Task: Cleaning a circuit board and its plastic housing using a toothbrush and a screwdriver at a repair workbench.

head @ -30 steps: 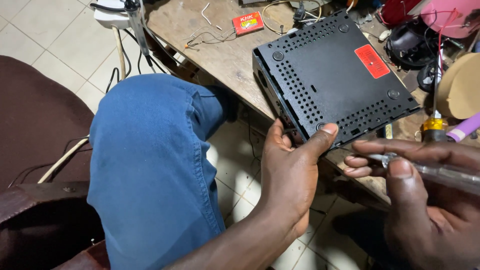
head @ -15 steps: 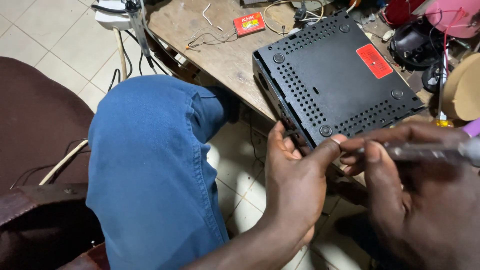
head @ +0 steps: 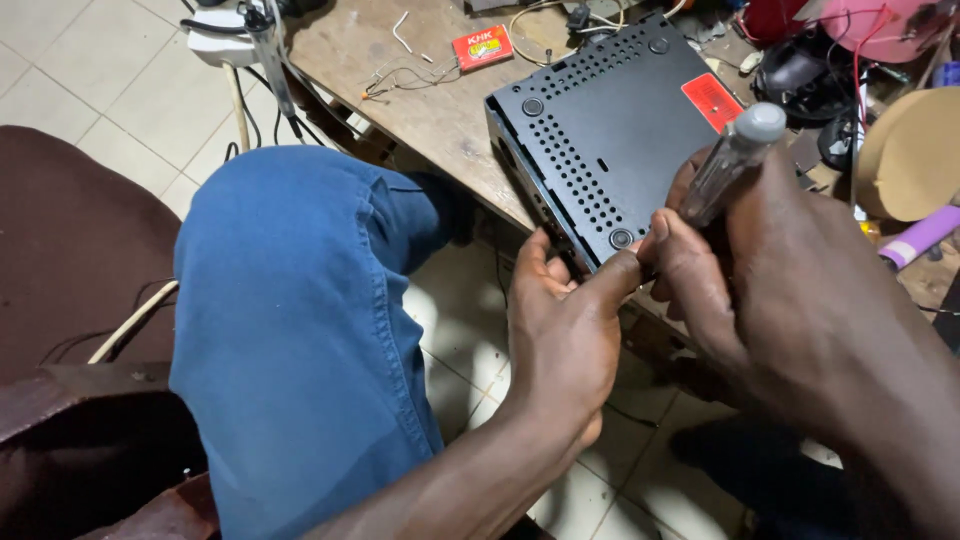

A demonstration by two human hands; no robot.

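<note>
1. Your knee in blue jeans [head: 300,330] fills the left-centre of the view, raised beside the bench edge.
2. Wooden workbench [head: 430,110] runs across the top, cluttered at the right end.
3. Black perforated box [head: 610,120] lies flat on the bench, vented face up, its near corner hanging over the bench edge toward you. A red label [head: 712,100] sits near its far-right edge.
4. Your right hand [head: 790,300] is clenched around a screwdriver, fingers wrapped on the shaft, just beside the box's near corner.
5. Your left hand [head: 565,330] grips that same near corner: thumb on the top face, right next to the corner screw, fingers tucked under the edge.
6. Tan cardboard disc [head: 910,155] stands at the far right, well apart from the box.
7. Screwdriver [head: 730,160] with a clear handle and grey cap tilts up and away from your fist; the tip is hidden behind your fingers, can't tell where it lands.
8. Purple cylinder [head: 920,237] lies on the bench below the disc.
9. Small red packet [head: 483,46] lies on the bench behind the box, apart from it.
10. Corner screw [head: 621,239] sits in its recess between your two thumbs.
</note>
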